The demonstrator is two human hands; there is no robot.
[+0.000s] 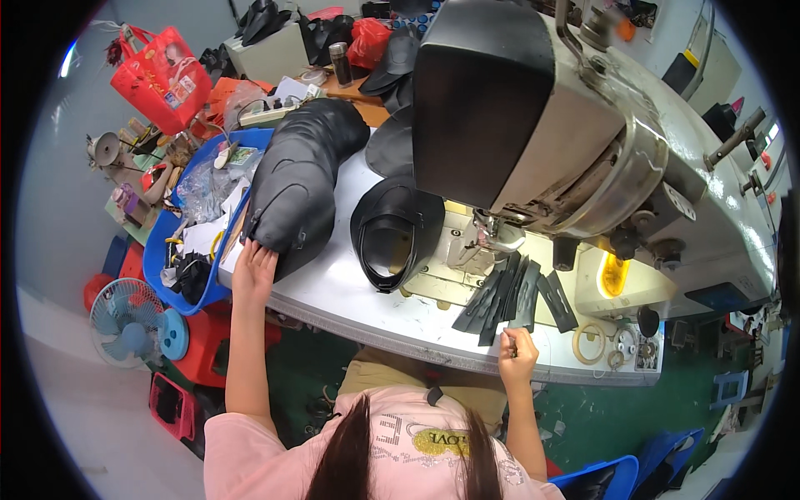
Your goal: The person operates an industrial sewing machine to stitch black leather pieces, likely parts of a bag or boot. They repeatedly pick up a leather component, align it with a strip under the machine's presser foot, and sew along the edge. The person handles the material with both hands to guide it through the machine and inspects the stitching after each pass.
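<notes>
1. My hands are well apart.
2. My left hand [255,265] touches the near end of the stacked caps [300,179]; I can't tell if it grips.
3. My right hand [517,350], fingers curled, is at the strips' [524,300] near ends; I can't tell if it holds one.
4. Between my hands, farther out, sits a lone cap [373,220].

My feed shows me a small sewing workshop: an industrial sewing machine [575,133] stands on a white worktable [329,290], with a nested stack of black peaked caps [293,187] and cut black strips [525,297] laid out. I also see a blue basket [153,260] of plastic wrapping and scraps, and green flooring [575,410].
</notes>
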